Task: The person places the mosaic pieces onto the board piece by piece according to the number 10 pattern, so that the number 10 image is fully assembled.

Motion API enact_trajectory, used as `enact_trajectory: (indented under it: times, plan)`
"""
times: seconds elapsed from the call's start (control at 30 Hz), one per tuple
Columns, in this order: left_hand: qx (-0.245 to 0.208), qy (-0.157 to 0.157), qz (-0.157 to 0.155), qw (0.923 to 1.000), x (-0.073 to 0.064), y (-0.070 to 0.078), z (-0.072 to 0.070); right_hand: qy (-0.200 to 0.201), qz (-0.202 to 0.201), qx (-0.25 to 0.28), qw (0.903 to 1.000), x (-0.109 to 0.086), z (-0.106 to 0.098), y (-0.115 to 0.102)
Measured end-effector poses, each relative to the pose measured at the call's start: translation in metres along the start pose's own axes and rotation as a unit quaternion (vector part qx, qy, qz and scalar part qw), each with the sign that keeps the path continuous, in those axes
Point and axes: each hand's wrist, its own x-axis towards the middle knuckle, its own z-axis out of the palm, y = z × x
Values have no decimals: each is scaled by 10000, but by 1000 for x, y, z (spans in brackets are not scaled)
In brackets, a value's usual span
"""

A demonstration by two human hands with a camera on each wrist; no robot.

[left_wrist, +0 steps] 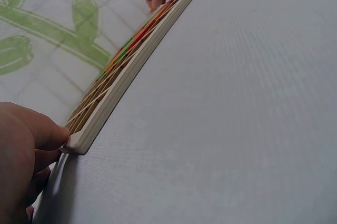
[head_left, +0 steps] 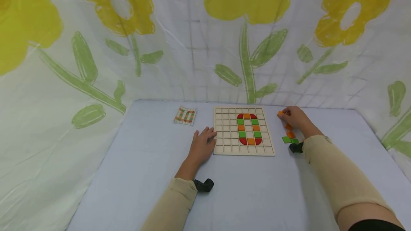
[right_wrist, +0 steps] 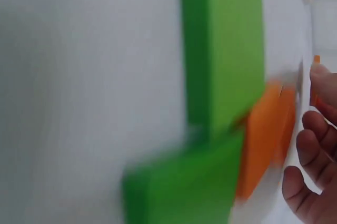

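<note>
At the right hand [head_left: 296, 117], pinched by the fingertips: one square orange tile [head_left: 280, 113]. Leftward, apart from that hand: one pale wooden gridded board [head_left: 223, 149], its ring of red, green and orange tiles [head_left: 242, 134] long from near to far. Left hand [head_left: 201, 146] (the nearer), fingers loosely spread, touching the board's left edge.

The bench [head_left: 240, 191] has a flat, pale bluish-white top with a straight far edge and a faint fine texture up close. Toward its far side, left of centre, lies a small card [head_left: 185, 116] printed with a coloured grid. To the card's right, and apart from it, a square wooden board [head_left: 226, 131] with a grid lies flat. Past the board's right edge are loose tiles: orange ones [head_left: 290, 134] farther back and two green ones [head_left: 286, 139] just in front of them.
</note>
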Motion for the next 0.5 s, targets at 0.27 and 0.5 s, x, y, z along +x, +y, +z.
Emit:
enact_trajectory:
  times: [0.27,0.5]
  plan:
    - [41,-41,-6,10000,1,-1,0,162,-690,114,9974,19,21,-57]
    - [20,-43,-19,10000,0,0,0,-250,-1580,252,9868,17,53,-132]
